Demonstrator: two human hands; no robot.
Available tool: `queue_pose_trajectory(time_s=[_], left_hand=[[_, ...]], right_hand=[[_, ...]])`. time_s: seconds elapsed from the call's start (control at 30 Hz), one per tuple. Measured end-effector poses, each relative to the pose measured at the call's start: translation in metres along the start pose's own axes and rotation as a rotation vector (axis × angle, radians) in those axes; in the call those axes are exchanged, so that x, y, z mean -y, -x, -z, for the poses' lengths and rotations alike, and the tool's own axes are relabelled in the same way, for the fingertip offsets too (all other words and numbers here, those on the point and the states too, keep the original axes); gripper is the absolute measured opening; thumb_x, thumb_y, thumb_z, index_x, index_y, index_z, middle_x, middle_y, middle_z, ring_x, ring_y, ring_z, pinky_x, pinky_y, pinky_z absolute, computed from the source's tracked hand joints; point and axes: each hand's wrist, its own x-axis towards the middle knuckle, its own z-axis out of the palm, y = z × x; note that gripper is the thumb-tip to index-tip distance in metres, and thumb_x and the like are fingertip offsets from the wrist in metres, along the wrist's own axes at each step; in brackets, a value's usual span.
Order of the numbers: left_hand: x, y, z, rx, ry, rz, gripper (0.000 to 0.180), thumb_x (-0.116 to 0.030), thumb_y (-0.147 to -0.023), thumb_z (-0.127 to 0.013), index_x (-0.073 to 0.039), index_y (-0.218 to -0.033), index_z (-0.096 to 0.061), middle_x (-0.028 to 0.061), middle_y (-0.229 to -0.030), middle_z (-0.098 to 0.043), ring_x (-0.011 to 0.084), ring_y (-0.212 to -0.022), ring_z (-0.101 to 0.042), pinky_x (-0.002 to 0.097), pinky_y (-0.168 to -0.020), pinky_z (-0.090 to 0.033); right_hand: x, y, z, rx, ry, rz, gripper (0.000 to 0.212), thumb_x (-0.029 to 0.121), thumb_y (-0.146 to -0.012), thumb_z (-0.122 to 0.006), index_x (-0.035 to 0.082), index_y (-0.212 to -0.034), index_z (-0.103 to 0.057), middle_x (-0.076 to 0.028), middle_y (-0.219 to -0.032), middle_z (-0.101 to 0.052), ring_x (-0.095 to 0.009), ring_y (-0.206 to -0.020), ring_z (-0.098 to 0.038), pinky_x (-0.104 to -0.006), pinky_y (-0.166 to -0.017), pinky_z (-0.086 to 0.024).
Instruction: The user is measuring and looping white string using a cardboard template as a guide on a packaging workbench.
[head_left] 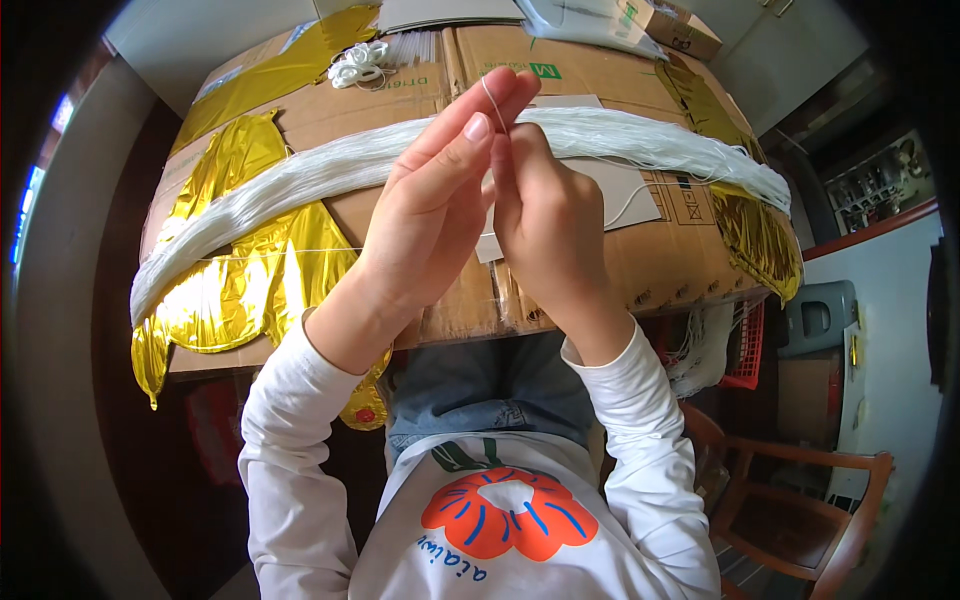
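Note:
A bundle of white thread (300, 172) stretches in a long arc across a cardboard box top. Above its middle, my two hands are close together. A single white strand (495, 104) crosses the fingertips of my left hand (430, 205), whose fingers are straight and pressed together, thumb beside them. The fingers of my right hand (555, 215) are curled in, pinching that strand next to the left thumb. The inner fingers of both hands are partly hidden. Loose strands run off the bundle, one to the left below it and one curving (630, 205) at right.
Gold foil (235, 275) lies under the bundle at left, with more gold foil (755, 240) at right. A grey card (625, 190) is beneath the bundle. Farther back are coiled white cord (358, 64) and a small carton (680, 27). A wooden chair (790, 500) stands at lower right.

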Motion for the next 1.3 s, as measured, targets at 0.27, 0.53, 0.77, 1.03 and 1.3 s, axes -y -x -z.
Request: queue_pose_trajectory(time_s=[0.27,0.53,0.77,1.03,1.3], left_hand=[[-0.001,-0.005,0.021,0.119,-0.997,-0.342,0.025,-0.022,-0.080,-0.044,-0.012,-0.101,-0.052,0.0002,-0.102,-0.052,0.0211,-0.114,-0.027,0.0470,-0.091,-0.005],[-0.009,-0.001,0.023,0.054,-1.044,-0.331,0.020,-0.019,-0.077,-0.050,-0.009,-0.092,-0.056,0.0009,-0.094,-0.056,0.0198,-0.109,-0.034,0.0438,-0.090,-0.010],[-0.005,-0.002,0.013,-0.028,-0.356,-0.121,0.019,-0.008,-0.077,-0.047,0.001,-0.092,-0.054,0.0122,-0.090,-0.055,0.0171,-0.088,-0.050,0.0271,-0.080,-0.037],[-0.006,-0.002,0.017,-0.004,-0.262,-0.187,0.016,-0.006,-0.074,-0.052,0.001,-0.088,-0.056,0.0085,-0.086,-0.057,0.0155,-0.094,-0.047,0.0277,-0.083,-0.035],[-0.002,-0.003,0.016,-0.003,-0.162,-0.144,0.019,-0.010,-0.075,-0.051,0.001,-0.091,-0.055,0.0079,-0.091,-0.056,0.0158,-0.103,-0.040,0.0287,-0.086,-0.032]], right_hand=[[-0.001,-0.003,0.012,-0.108,-0.162,0.077,0.015,0.004,-0.067,-0.051,0.004,-0.057,-0.040,-0.009,-0.048,-0.046,-0.023,-0.040,-0.048,-0.0297,-0.036,-0.036],[-0.010,-0.007,0.010,0.021,0.028,0.284,0.015,0.009,-0.064,-0.054,0.004,-0.057,-0.041,-0.007,-0.048,-0.047,-0.023,-0.038,-0.048,-0.0296,-0.035,-0.038],[-0.007,0.003,0.002,0.012,-0.388,-0.032,0.013,0.013,-0.075,-0.050,0.003,-0.067,-0.048,-0.001,-0.042,-0.042,-0.012,-0.032,-0.041,-0.0242,-0.031,-0.028],[0.002,-0.001,0.004,0.165,-1.174,-0.397,0.025,0.023,-0.075,-0.054,0.002,-0.088,-0.050,0.007,-0.053,-0.042,0.002,-0.044,-0.031,-0.0146,-0.038,-0.022],[0.008,-0.004,0.010,0.073,-1.067,-0.468,0.023,0.018,-0.072,-0.058,0.000,-0.084,-0.053,0.005,-0.061,-0.048,0.001,-0.050,-0.037,-0.0135,-0.043,-0.029]])
